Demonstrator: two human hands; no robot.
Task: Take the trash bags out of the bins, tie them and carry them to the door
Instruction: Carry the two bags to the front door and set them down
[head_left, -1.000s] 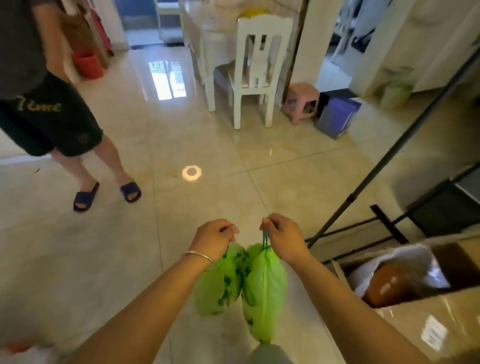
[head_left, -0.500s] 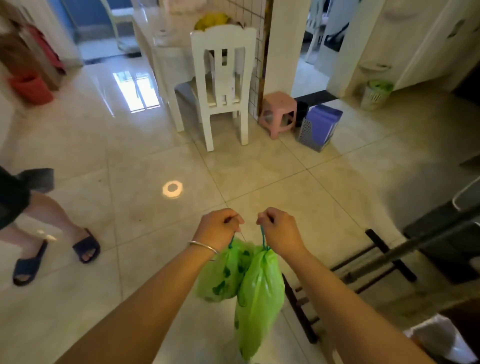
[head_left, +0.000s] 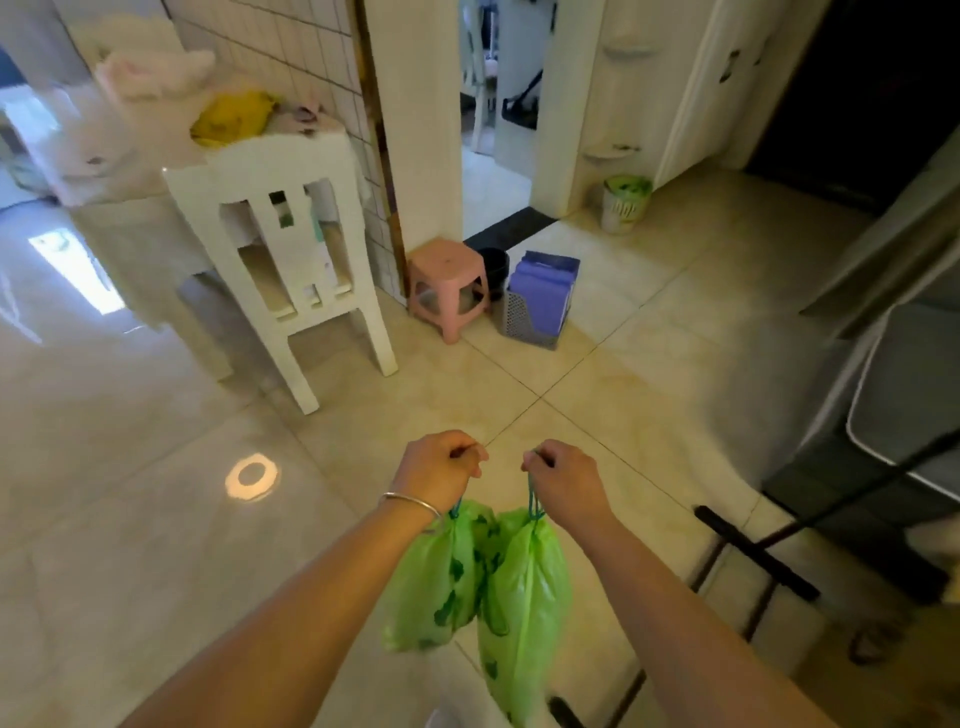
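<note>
Two green trash bags hang in front of me over the tiled floor. My left hand (head_left: 439, 467), with a silver bangle on the wrist, is closed on the blue drawstring of the left green bag (head_left: 434, 582). My right hand (head_left: 566, 480) grips the drawstring of the right green bag (head_left: 522, 618), which hangs lower. Both bags are cinched at the top and touch each other. A small white bin (head_left: 625, 203) with a green liner stands by the far wall to the right of a doorway.
A white chair (head_left: 283, 270) and table stand ahead on the left. A pink stool (head_left: 449, 283), a black bin (head_left: 493, 265) and a grey rack of purple folders (head_left: 540, 301) sit by the tiled pillar. A black metal stand (head_left: 753, 553) and grey furniture (head_left: 893, 415) crowd the right.
My view has swung right and moved forward: the other person at left is out of view, the chair and stool are nearer. Both hands still carry the bags.
</note>
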